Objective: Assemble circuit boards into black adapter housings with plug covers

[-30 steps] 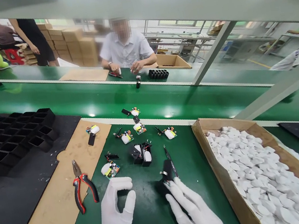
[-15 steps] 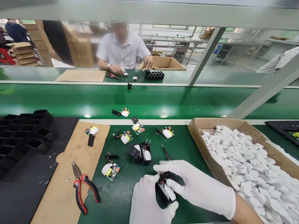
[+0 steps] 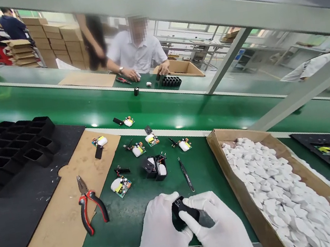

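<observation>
My left hand [image 3: 161, 231], in a white glove, is wrapped around a small black plastic case [image 3: 186, 212] near the table's front edge. My right hand [image 3: 218, 222], also gloved, grips the case from the other side, its thumb pressed on the black cover at the top. The inside of the case is hidden. Just beyond my hands stand two black cases [image 3: 156, 168] with white pads and wires in them. Black tweezers [image 3: 186, 174] lie to the right of these. On the left is a circuit board [image 3: 121, 186] with a white pad on it.
Red-and-black pliers [image 3: 90, 205] lie on brown cardboard [image 3: 55, 213]. More boards, such as one circuit board [image 3: 184, 144], are spread toward the green conveyor [image 3: 194, 112]. A cardboard box [image 3: 240, 195] of white pads is on the right, empty black cases [image 3: 5, 154] on the left. A co-worker [image 3: 137, 52] sits opposite.
The black cover now lies over the case opening, where wires and a white pad showed before. My right hand has shifted down, uncovering the tweezers. A board on the conveyor has moved left.
</observation>
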`<state>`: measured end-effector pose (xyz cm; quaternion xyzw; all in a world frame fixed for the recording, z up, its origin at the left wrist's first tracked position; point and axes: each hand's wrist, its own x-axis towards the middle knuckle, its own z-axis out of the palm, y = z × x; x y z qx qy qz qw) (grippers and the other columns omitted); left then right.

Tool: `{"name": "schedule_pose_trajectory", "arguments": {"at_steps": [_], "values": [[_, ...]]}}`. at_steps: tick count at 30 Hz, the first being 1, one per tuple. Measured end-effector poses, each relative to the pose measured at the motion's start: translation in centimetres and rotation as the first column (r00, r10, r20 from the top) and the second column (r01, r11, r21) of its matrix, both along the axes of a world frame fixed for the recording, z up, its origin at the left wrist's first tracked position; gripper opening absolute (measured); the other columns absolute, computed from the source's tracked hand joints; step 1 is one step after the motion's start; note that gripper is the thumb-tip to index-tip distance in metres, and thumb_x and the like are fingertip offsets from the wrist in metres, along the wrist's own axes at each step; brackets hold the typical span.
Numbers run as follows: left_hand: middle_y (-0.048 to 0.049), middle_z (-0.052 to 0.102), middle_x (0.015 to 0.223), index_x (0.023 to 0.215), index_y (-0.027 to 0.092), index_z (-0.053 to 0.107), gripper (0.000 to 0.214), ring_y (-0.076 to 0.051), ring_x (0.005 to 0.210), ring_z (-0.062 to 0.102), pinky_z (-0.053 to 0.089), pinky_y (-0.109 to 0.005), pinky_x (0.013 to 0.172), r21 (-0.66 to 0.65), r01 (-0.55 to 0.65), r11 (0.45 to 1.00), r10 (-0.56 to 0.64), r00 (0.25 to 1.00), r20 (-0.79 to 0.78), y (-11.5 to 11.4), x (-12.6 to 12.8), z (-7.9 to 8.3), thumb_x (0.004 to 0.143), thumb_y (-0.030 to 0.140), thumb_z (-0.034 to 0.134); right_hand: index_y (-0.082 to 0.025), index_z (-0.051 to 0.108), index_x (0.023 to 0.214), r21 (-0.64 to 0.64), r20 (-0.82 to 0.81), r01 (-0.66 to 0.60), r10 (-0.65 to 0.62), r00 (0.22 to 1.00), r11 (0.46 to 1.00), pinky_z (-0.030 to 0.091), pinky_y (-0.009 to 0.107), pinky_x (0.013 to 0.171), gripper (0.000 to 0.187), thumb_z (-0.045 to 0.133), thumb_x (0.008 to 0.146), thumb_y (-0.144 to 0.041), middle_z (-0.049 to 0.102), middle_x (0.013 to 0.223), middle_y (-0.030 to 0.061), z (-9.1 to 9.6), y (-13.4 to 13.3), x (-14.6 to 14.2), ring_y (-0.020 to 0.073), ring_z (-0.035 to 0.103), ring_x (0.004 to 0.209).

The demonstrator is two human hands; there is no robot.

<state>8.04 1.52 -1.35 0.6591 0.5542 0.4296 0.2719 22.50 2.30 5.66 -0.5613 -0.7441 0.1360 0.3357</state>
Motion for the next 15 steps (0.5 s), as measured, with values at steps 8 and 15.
{"name": "schedule_pose_trajectory", "arguments": {"at_steps": [8,15], "values": [[-0.0130,0.076,0.113,0.135,0.021,0.057,0.055,-0.036,0.103,0.075,0.061,-0.054,0.091,0.091,-0.062,0.994,0.071,0.993,-0.093,-0.6,0.4,-0.4,0.083,0.005,0.068,-0.027,0.079,0.096,0.041,0.016,0.242,-0.243,0.970,0.969,0.061,0.032,0.073,0.006,0.080,0.096,-0.033,0.076,0.091,0.0013,-2.2,-0.9,-2.2,0.0206,0.076,0.082],[-0.0080,0.076,0.120,0.149,0.028,0.045,0.080,-0.032,0.096,0.074,0.064,-0.049,0.082,0.077,-0.053,0.996,0.063,0.989,-0.135,-1.0,0.4,0.0,0.081,0.004,0.079,-0.029,0.078,0.105,0.133,0.008,0.144,-0.146,0.989,0.981,0.061,0.027,0.072,0.011,0.071,0.105,-0.038,0.075,0.095,-0.0006,-2.5,-0.4,-1.4,0.0163,0.076,0.082]]}}
